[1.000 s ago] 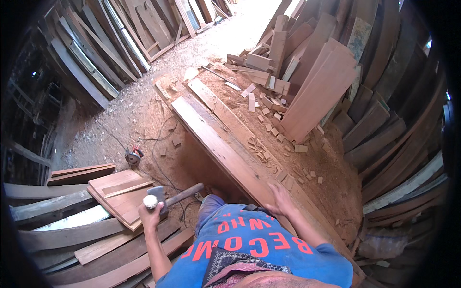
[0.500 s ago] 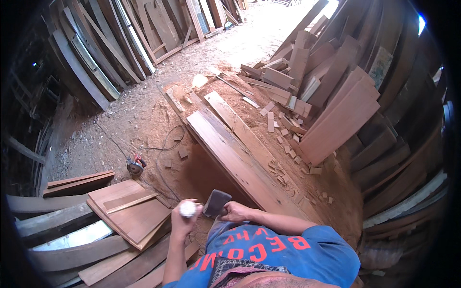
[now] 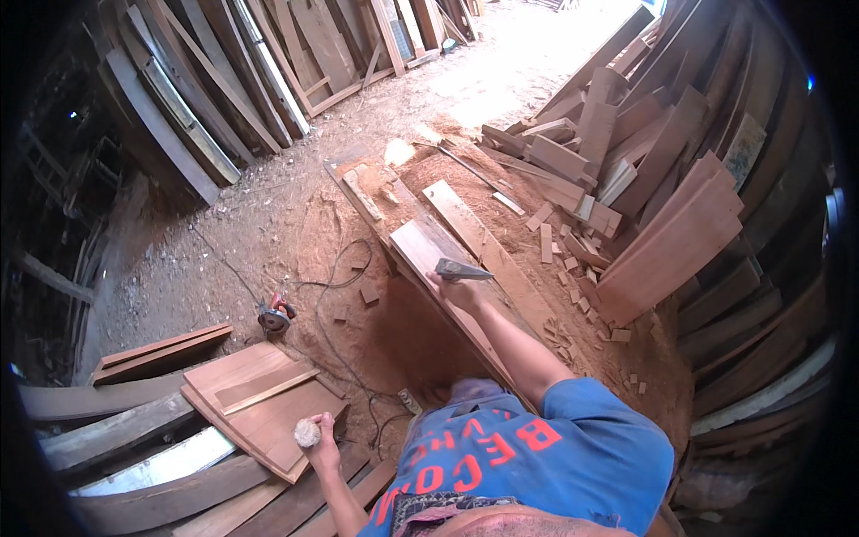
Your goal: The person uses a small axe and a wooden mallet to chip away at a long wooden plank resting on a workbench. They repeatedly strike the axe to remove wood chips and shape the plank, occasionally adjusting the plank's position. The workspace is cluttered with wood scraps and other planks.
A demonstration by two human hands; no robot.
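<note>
The right hand (image 3: 458, 288) grips a hatchet (image 3: 462, 269) over a long plank's (image 3: 428, 252) near end. The left hand (image 3: 320, 440) is closed around a round wooden knob (image 3: 307, 433). Trimming looks in hand; the next chop needs a steady aim.

Just 1 view here, a head-worn fisheye looking steeply down from standing height over the person's own shirt (image 3: 528, 456) at the sawdust floor (image 3: 268, 233), edges bending toward the rim.

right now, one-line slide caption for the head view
Right hand presses a grey tool on a plank; left hand holds a round pale object.
</note>
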